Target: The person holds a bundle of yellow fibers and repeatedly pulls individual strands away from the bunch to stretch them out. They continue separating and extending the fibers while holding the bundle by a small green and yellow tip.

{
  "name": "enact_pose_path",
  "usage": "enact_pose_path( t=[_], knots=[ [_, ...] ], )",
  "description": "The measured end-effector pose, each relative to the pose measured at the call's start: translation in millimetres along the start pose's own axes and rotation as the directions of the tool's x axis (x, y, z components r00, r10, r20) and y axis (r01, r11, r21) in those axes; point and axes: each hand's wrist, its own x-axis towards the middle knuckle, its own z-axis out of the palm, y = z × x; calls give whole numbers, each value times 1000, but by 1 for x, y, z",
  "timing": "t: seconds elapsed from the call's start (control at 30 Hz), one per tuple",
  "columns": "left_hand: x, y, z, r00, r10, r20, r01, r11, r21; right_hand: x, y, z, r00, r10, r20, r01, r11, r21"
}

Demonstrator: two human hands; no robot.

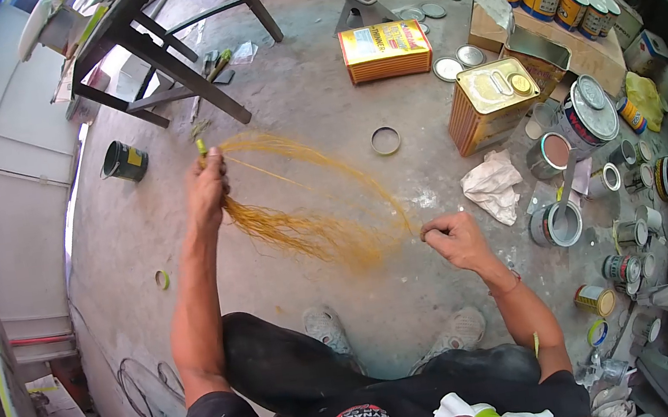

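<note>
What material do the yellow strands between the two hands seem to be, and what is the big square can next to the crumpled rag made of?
The yellow strands look like thin plastic or plant fibre: fine, loose, slightly frizzy, matte. Which one is unclear. The square can looks like tinplate: shiny gold top, ribbed sides, pressed round cap.

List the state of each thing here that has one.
left hand: raised, gripping the fibres at one end
right hand: pinching strands
fibres: yellow, stretched between both hands
square tin: upright, cap on
open can: lid off, stick inside
rag: crumpled on floor
</note>
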Motion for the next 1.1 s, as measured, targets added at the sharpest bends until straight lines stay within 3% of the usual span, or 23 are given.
enact_pose_path(
  t=[0.1, 0.13, 0.2, 0.23, 0.3, 0.33, 0.37, 0.43, 0.5, 0.57, 0.63, 0.7, 0.77, 0.8, 0.87, 1.0, 1.07, 1.1],
  knots=[
    [39, -30, -64, 944, 70, -324, -64, 998, 30, -5, 66, -4, 995, 100, -11, -100, 980, -174],
    [50, -39, -88, 942, 73, -326, -65, 997, 36, -8, 89, -5, 992, 118, -47, -127, 953, -276],
    [64, -47, -124, 838, 51, -543, -74, 997, -20, -16, 146, -19, 967, 247, -59, -247, 857, -452],
    [53, -39, -119, 882, 28, -470, -12, 999, 37, -13, 145, -23, 970, 236, -61, -238, 862, -447],
    [10, -4, -62, 997, -41, -61, 52, 981, 186, -18, 126, -32, 980, 150, -134, -195, 868, -457],
    [-3, 2, -36, 985, -84, 152, 50, 974, 219, -13, 97, -34, 985, 73, -159, -128, 918, -374],
    [-18, 12, -10, 945, -181, 273, 94, 949, 302, -1, 58, -33, 981, -3, -192, -55, 954, -296],
    [-46, 24, 38, 854, -228, 468, 98, 953, 286, 9, -4, -25, 973, -99, -207, 81, 992, -94],
    [-67, 26, 66, 806, -222, 549, 81, 960, 269, 9, -46, -16, 928, -319, -191, 324, 946, -3],
    [-84, 25, 84, 759, -208, 618, 60, 966, 251, 12, -64, -9, 838, -514, -182, 516, 856, -40],
    [-99, 21, 95, 674, -300, 676, 96, 942, 322, 12, -71, 0, 863, -487, -133, 490, 871, -9],
    [-113, 18, 105, 646, -292, 705, 103, 949, 298, 10, -72, 4, 887, -457, -71, 459, 888, 22],
    [-117, 18, 109, 609, -284, 740, 105, 954, 279, 9, -72, 7, 952, -307, 1, 302, 939, 161],
    [-116, 18, 108, 610, -284, 740, 106, 954, 279, 7, -68, 9, 952, -306, 3, 302, 940, 161],
    [-113, 17, 109, 574, -288, 767, 67, 950, 306, 4, -58, 11, 994, -111, 8, 102, 936, 338],
    [-121, 23, 116, 546, -239, 803, 69, 968, 241, 6, -53, 5, 981, -187, 59, 156, 926, 342],
    [-121, 27, 116, 539, -230, 810, 51, 969, 241, 4, -53, 9, 999, -45, 4, 38, 889, 457],
    [-122, 26, 116, 541, -230, 809, 52, 969, 241, 4, -54, 8, 999, -45, 5, 38, 889, 456]
  ],
)
